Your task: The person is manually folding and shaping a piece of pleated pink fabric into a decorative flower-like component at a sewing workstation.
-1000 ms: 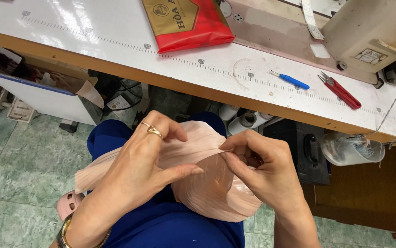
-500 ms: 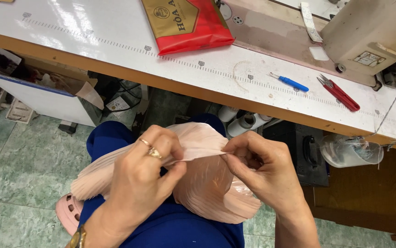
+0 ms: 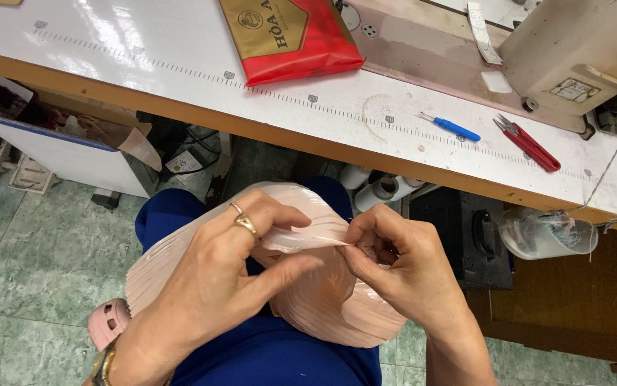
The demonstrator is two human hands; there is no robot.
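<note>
Since the earlier frame the left hand (image 3: 230,271) has curled further over the pleated pink fabric (image 3: 323,300). Both hands pinch its folded edge; the right hand (image 3: 401,268) grips just beside. Fabric lies between them, below the bench (image 3: 180,71).

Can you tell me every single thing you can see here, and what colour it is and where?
pleated fabric: one, pale pink, on the lap, held by both hands
packet: one, red and gold, on the table top
seam ripper: one, blue handle, on the table
thread snips: one, red, right of the seam ripper
sewing machine: one, cream, top right
table: one, white top with wooden edge
plastic bag: one, clear, hanging under the table
sandal: one, pink, on the green floor
left hand: ringed, gripping fabric
right hand: pinching the fabric's edge
</note>
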